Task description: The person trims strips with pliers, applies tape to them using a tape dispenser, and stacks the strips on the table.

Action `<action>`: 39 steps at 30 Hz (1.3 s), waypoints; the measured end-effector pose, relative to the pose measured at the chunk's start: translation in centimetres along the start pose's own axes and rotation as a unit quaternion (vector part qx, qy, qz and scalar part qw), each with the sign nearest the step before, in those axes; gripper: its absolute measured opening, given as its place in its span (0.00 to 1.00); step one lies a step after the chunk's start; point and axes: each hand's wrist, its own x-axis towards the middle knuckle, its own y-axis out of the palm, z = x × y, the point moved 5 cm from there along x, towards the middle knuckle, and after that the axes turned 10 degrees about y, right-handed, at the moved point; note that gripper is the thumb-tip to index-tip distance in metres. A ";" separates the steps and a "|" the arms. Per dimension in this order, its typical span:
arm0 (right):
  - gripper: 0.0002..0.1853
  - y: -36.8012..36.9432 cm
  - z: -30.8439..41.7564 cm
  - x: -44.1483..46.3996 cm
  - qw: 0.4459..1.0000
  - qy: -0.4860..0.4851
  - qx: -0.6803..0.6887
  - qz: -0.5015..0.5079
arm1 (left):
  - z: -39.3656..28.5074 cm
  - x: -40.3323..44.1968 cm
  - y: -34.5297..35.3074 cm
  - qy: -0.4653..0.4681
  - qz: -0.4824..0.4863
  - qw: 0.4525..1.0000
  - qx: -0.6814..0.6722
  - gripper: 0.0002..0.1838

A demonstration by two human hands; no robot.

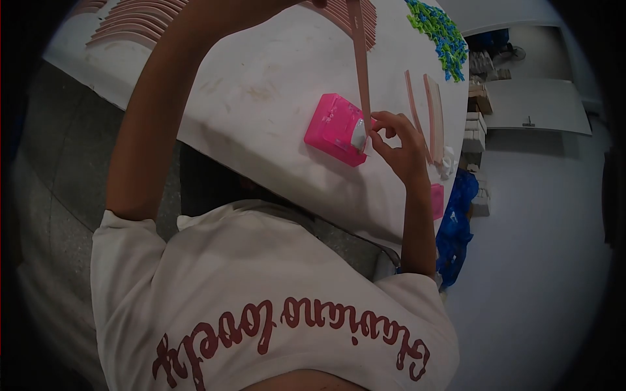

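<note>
My right hand [398,144] pinches the lower end of a long, flat brownish-pink strip [361,65] between thumb and fingers. Small dark print shows near the strip's upper part. My left arm reaches across to the top edge, where only a bit of my left hand [318,2] shows; its fingers are cut off by the frame. Just left of my right fingertips, a bright pink box-like holder [329,128] sits on the table, with a shiny grey-white part [358,135] on its near right side. Whether the strip touches that part I cannot tell.
The white table [254,98] bears rows of similar strips [134,23] at the far left, more at the top, and a pile of green and blue pieces [440,39]. Several strips [433,117] lie right of my hand, near crumpled white bits [447,163] and a pink piece [437,201].
</note>
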 end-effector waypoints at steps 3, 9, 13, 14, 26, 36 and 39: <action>0.20 0.2 0.1 -0.1 1.000 -0.019 -0.012 -0.005 | 0.2 0.1 0.2 0.006 0.016 1.000 0.005 0.08; 0.24 0.6 -0.8 -0.8 0.998 -0.027 -0.051 -0.003 | 0.2 1.0 1.1 0.025 0.056 0.998 0.015 0.08; 0.25 0.1 -1.9 -2.3 0.992 -0.047 -0.115 0.026 | 2.2 -1.3 2.7 0.002 0.134 0.987 0.089 0.07; 0.26 -0.3 -2.5 -2.9 0.990 -0.040 -0.131 0.041 | 2.3 -1.8 3.7 -0.022 0.140 0.986 0.082 0.07; 0.23 -14.2 -7.5 -14.6 0.934 0.177 -0.307 0.046 | -2.0 0.2 24.9 0.098 0.282 0.950 0.087 0.04; 0.14 -17.2 -3.9 -21.9 0.702 0.195 -0.576 -0.371 | -9.3 -0.5 25.0 0.215 0.008 0.977 0.002 0.10; 0.11 -15.0 -3.9 -20.6 0.721 0.234 -0.376 -0.533 | -9.9 -1.0 22.8 0.280 -0.064 0.958 0.010 0.10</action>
